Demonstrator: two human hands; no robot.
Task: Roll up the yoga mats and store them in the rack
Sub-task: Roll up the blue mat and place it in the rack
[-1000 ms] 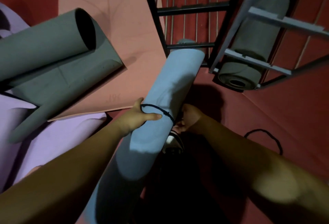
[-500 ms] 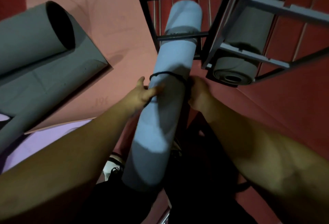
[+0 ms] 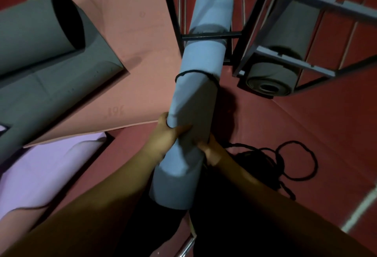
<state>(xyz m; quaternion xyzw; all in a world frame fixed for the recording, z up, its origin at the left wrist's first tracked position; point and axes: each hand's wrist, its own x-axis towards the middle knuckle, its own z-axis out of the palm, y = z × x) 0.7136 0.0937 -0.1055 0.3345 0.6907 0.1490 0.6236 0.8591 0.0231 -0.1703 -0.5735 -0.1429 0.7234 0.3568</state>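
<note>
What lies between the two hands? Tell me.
Head view: the rolled light-blue yoga mat, gripped by the left hand and right hand from either side.

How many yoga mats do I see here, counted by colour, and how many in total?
Blue mat, rolled, held by the left hand and right hand: 1
Grey mats, one half unrolled, one rolled in the rack: 2
Pink mat, flat: 1
Lilac mat: 1
Total: 5

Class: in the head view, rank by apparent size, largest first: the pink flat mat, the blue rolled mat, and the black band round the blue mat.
1. pink flat mat
2. blue rolled mat, though nearness to the camera enlarges it
3. black band
</note>
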